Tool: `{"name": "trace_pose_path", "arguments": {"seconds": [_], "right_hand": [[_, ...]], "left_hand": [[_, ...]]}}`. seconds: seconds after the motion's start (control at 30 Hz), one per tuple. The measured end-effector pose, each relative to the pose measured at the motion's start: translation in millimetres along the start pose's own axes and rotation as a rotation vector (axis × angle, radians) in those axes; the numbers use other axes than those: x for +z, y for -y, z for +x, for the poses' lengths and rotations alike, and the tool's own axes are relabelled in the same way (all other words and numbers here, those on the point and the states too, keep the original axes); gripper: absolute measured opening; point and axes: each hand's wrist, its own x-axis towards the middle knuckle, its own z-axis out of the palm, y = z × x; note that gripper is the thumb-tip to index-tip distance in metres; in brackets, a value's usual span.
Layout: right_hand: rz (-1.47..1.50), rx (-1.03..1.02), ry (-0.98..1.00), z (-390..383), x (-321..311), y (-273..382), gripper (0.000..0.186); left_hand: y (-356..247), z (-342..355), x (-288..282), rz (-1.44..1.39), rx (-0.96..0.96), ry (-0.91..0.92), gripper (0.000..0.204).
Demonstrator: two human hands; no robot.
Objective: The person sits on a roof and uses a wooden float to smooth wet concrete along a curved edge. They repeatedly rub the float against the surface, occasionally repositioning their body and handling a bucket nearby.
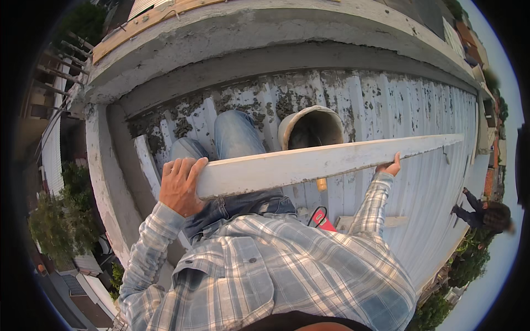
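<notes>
A long, pale straight board (309,160) spans in front of me, over my lap and out to the right, with grey smears on its face and lower edge. My left hand (182,187) is closed over its left end. My right hand (391,165) grips it from below, farther along, with the thumb up against its face; most of these fingers are hidden behind it. Just beyond the board stands a mortar-stained bucket (284,134), its opening tilted toward me and its lower part covered by the board. Below the board, a short wooden handle (322,184) sticks out.
Ribbed metal roofing (419,127) spattered with mortar lies beneath me. A rough cement wall (248,36) borders it at the far side and left. Beside my right arm are a red-handled tool (324,219) and a wood offcut (397,222). Another person (488,214) is at far right.
</notes>
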Motion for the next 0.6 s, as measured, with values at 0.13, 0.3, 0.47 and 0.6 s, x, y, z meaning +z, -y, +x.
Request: {"name": "trace_pose_path", "arguments": {"seconds": [0.13, 0.3, 0.47, 0.6], "right_hand": [[-0.071, -0.127, -0.161, 102.3, -12.0, 38.2, 0.051], [-0.112, -0.088, -0.325, 128.6, -24.6, 42.2, 0.059], [-0.289, -0.076, -0.348, 152.7, -37.2, 52.8, 0.057], [-0.238, -0.057, -0.280, 140.3, -17.7, 46.3, 0.062]], "left_hand": [[-47.6, 33.6, 34.3, -0.090, 0.000, -0.071, 0.081], [-77.2, 65.3, 13.4, -0.077, 0.029, -0.066, 0.082], [-88.4, 68.3, 13.4, -0.109, 0.004, -0.019, 0.084], [-87.5, 77.2, 10.5, -0.120, -0.021, -0.022, 0.088]]}}
